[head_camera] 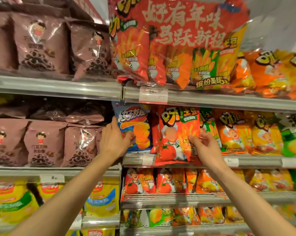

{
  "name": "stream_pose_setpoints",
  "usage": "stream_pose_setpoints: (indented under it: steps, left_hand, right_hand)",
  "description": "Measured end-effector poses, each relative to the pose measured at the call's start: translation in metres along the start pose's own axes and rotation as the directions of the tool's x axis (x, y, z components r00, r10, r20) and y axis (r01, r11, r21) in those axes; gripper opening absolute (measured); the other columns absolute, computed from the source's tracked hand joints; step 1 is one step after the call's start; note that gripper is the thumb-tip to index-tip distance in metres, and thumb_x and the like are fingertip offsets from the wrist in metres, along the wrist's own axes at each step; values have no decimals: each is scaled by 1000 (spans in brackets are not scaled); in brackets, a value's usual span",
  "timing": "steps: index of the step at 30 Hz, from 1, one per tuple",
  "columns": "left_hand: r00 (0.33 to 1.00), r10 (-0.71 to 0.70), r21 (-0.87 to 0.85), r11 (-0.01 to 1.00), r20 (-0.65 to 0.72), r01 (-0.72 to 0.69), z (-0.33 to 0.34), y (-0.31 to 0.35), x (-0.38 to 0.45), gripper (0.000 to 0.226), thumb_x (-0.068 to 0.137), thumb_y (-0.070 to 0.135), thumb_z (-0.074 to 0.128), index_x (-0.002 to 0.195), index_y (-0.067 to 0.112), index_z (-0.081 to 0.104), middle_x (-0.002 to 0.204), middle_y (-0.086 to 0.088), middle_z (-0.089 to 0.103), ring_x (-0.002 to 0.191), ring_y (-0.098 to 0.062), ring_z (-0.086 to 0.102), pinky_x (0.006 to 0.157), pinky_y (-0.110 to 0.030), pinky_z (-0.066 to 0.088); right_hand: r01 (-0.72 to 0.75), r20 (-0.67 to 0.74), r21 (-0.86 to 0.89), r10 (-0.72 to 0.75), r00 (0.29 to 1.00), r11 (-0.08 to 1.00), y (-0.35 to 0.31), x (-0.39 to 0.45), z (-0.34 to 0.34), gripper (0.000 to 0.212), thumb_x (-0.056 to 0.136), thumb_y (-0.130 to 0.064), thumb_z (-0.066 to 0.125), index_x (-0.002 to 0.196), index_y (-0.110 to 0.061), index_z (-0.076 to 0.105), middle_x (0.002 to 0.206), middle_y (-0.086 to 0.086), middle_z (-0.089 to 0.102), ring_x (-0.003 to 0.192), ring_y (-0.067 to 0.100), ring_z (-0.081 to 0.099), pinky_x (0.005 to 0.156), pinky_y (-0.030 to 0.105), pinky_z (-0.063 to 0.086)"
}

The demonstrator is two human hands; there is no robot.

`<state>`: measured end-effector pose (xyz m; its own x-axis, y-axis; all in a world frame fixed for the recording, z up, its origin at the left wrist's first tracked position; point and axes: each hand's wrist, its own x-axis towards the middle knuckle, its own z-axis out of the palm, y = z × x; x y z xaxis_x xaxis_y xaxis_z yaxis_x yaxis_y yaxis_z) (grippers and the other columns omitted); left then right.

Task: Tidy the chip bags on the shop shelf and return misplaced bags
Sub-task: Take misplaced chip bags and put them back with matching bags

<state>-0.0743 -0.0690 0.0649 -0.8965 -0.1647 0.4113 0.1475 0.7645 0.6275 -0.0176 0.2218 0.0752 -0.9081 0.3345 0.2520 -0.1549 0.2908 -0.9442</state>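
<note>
A: My right hand (204, 147) pinches the red tomato bag (176, 135) at its right edge, in front of the middle shelf (263, 160). My left hand (112, 140) is closed on the blue bag (135, 126) beside it.

B: How will they handle?

A: Light, puffy, slippery film, I judge; chips break, so I hold the edges. Both stand upright, long axis vertical, fronts toward me

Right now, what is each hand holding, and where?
Left hand grips the blue chip bag at its left edge; right hand pinches the red tomato bag at its right side.
</note>
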Motion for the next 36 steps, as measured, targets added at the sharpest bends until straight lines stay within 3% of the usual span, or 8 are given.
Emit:
stream_pose_setpoints:
  steps: [4, 7, 12, 17, 22, 25, 32, 36]
  left_hand:
    - [996, 61, 23, 998, -65, -59, 5, -5, 4, 45, 85, 43, 59, 121, 17, 55, 111, -9, 59, 109, -30, 51, 87, -37, 40]
    - [989, 120, -117, 985, -92, -130, 8, -3, -1, 49, 88, 36, 63, 132, 18, 50, 119, -6, 56, 111, -23, 53, 89, -37, 45]
    - [998, 68, -272, 960, -6, -67, 7, 0, -6, 56, 95, 31, 61, 141, 23, 29, 126, -2, 60, 110, -23, 62, 90, -45, 53]
    - [995, 28, -371, 926, -100, -63, 0, 6, -8, 51, 96, 29, 63, 139, 23, 37, 99, 20, 60, 95, -17, 68, 80, -35, 53]
    - [986, -8, -506, 859, -167, -79, -16, 4, -17, 47, 91, 48, 63, 132, 36, 44, 112, 10, 68, 99, -12, 68, 86, -46, 57]
    - [984, -32, -545, 835, -173, -69, -30, -5, -32, 38, 94, 41, 64, 128, 35, 49, 108, 16, 67, 95, -7, 68, 85, -47, 57]
    - [970, -84, -542, 838, -230, -56, -77, -35, -66, 35, 91, 35, 68, 124, 32, 54, 113, 12, 69, 93, 5, 68, 80, -28, 56]
    - [963, -123, -535, 844, -239, -25, -98, -52, -78, 35, 91, 37, 69, 123, 34, 55, 108, 14, 71, 95, -3, 70, 87, -42, 57]
  right_hand:
    - [-50, -14, 3, 50, 999, 999, 7, -2, -3, 58, 90, -52, 66, 137, -24, 49, 131, -2, 56, 121, 21, 55, 106, 43, 44]
    - [-52, -3, 24, 52, 999, 998, 10, 0, -5, 60, 92, -51, 64, 142, -23, 45, 130, -2, 51, 119, 19, 51, 97, 38, 42]
    - [-51, -4, 27, 51, 999, 998, 9, -4, -6, 61, 92, -51, 64, 143, -23, 45, 130, 0, 52, 119, 19, 51, 94, 36, 40]
    - [-19, 12, 13, 18, 1000, 1000, 8, -10, -7, 57, 94, -48, 63, 142, -22, 45, 126, -2, 49, 116, 17, 48, 93, 35, 39]
    - [-22, 45, -20, 23, 999, 1000, 6, -15, -12, 59, 93, -50, 62, 143, -23, 46, 130, -4, 49, 124, 19, 49, 99, 39, 42]
    - [-9, 57, -60, 13, 998, 998, 4, -13, -11, 60, 93, -51, 62, 143, -22, 47, 136, 0, 53, 127, 22, 52, 102, 42, 44]
    - [52, 116, -115, -38, 992, 992, -32, -3, 41, 46, 94, -50, 61, 128, -20, 53, 117, -1, 62, 100, 13, 61, 88, 35, 46]
    - [84, 133, -117, -68, 989, 990, -50, 7, 95, 35, 98, -46, 57, 123, -24, 48, 102, -2, 61, 87, 15, 61, 80, 35, 47]
